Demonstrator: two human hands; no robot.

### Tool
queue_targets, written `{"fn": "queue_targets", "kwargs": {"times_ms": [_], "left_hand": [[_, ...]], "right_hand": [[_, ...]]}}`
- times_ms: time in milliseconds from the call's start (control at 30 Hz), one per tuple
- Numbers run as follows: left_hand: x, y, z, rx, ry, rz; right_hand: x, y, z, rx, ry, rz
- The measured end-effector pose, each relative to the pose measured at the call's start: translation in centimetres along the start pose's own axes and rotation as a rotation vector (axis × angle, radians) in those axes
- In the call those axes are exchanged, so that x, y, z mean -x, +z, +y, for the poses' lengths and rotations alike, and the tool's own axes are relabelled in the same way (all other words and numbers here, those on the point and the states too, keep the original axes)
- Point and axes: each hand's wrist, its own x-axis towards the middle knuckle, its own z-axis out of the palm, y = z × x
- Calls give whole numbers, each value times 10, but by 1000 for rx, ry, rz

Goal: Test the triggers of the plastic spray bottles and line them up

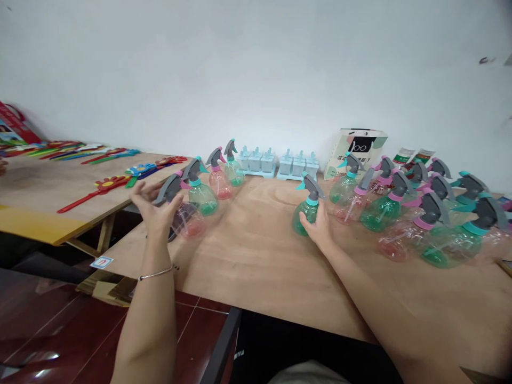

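Note:
On the wooden table, my right hand (319, 226) is wrapped round the body of a green spray bottle (301, 223) with a turquoise nozzle and grey trigger head. The bottle stands upright. My left hand (155, 208) is raised at the table's left side, thumb and fingers spread apart. Just beside it stands a pink spray bottle (192, 224) with a grey and pink head; whether the hand touches it I cannot tell. Behind that one, another green bottle (205, 200), a pink bottle (221, 184) and a smaller-looking green bottle (234, 172) form a slanting row.
Several more spray bottles (382, 213) crowd the table's right side. Light blue ice-pop moulds (256, 162) and a printed box (338, 154) line the wall. A dark flat object (172, 234) lies by the left bottle. Colourful hand-shaped clappers (108, 185) cover the neighbouring table.

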Motion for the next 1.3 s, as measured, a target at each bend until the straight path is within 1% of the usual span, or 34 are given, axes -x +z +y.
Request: {"fn": "queue_targets", "kwargs": {"times_ms": [33, 100, 133, 167, 200, 233, 267, 300, 333, 367, 400, 467, 500, 533, 567, 633, 667, 733, 767, 800, 867, 900, 933, 1000, 1067, 1100, 1133, 1200, 1300], "left_hand": [[1, -2, -4, -23, 126, 173], [5, -2, -3, -54, 401, 576], [10, 1, 3, -64, 522, 712], [18, 8, 13, -67, 627, 772], [29, 17, 26, -67, 702, 724], [41, 30, 42, -45, 752, 561], [56, 45, 59, -5, 735, 329], [71, 62, 75, 23, 695, 57], [86, 80, 91, 45, 631, -194], [99, 99, 104, 67, 566, -401], [111, 118, 114, 76, 489, -567], [128, 153, 127, 100, 287, -782], [134, 170, 131, 122, 191, -849], [138, 184, 133, 155, 113, -876], [141, 196, 134, 191, 59, -876], [146, 215, 136, 250, -5, -810], [148, 221, 137, 269, -26, -767], [149, 226, 138, 300, -71, -702], [148, 226, 139, 326, -88, -691], [146, 224, 140, 363, -101, -696], [138, 218, 142, 469, -116, -747], [133, 213, 143, 530, -123, -796], [128, 209, 144, 590, -136, -867], [118, 199, 148, 707, -197, -1042], [110, 191, 152, 823, -299, -1191], [107, 187, 154, 876, -355, -1229], [104, 183, 156, 924, -407, -1241], [99, 178, 158, 1000, -480, -1227], [93, 173, 157, 1098, -537, -1168]], "right_hand": [[1, 1, 2, -9, -7, 3], [3, 2, 4, -41, -14, 14], [4, 3, 5, -60, -13, 20], [6, 4, 5, -78, -10, 28], [7, 4, 5, -92, -8, 36], [8, 4, 5, -104, -10, 45], [9, 5, 5, -111, -17, 55], [10, 5, 6, -113, -29, 62], [11, 5, 6, -112, -44, 66], [13, 5, 7, -109, -63, 64], [14, 5, 8, -105, -81, 55], [18, 7, 11, -92, -107, 25], [20, 8, 12, -79, -115, 10], [22, 9, 12, -61, -124, -2], [24, 9, 12, -41, -137, -13], [24, 7, 10, -4, -190, -37], [22, 3, 9, 10, -236, -53], [14, -11, 7, 48, -337, -54], [8, -20, 8, 78, -383, -20], [1, -31, 11, 115, -419, 43], [-13, -52, 22, 191, -440, 249], [-19, -61, 31, 221, -416, 360], [-23, -67, 40, 249, -366, 441], [-29, -72, 61, 289, -225, 502], [-30, -68, 78, 294, -84, 458], [-29, -65, 84, 283, -39, 416], [-28, -60, 88, 269, -14, 371], [-25, -52, 90, 233, -18, 282], [-22, -43, 82, 167, -68, 204]]}}
